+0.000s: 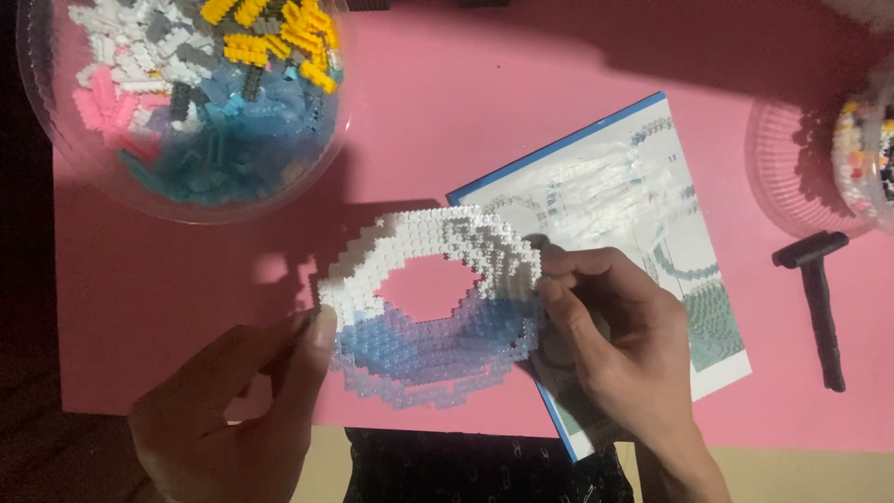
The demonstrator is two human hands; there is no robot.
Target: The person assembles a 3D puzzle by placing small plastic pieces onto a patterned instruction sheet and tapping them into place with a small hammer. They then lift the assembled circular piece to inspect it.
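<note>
A ring-shaped model of tiny bricks (438,303), white on its far half and pale blue on its near half, lies on the pink mat (466,112). My left hand (233,401) pinches the ring's left edge between thumb and fingers. My right hand (610,345) grips its right edge, fingers curled over the white and blue bricks. The right hand rests on an instruction sheet (633,205) with a blue border that lies under the ring's right side.
A clear round bowl (56,140) of loose white, pink, yellow, grey and blue bricks stands at the top left. A second clear bowl (792,177) of mixed bricks is at the right edge. A black T-shaped tool (819,298) lies near it.
</note>
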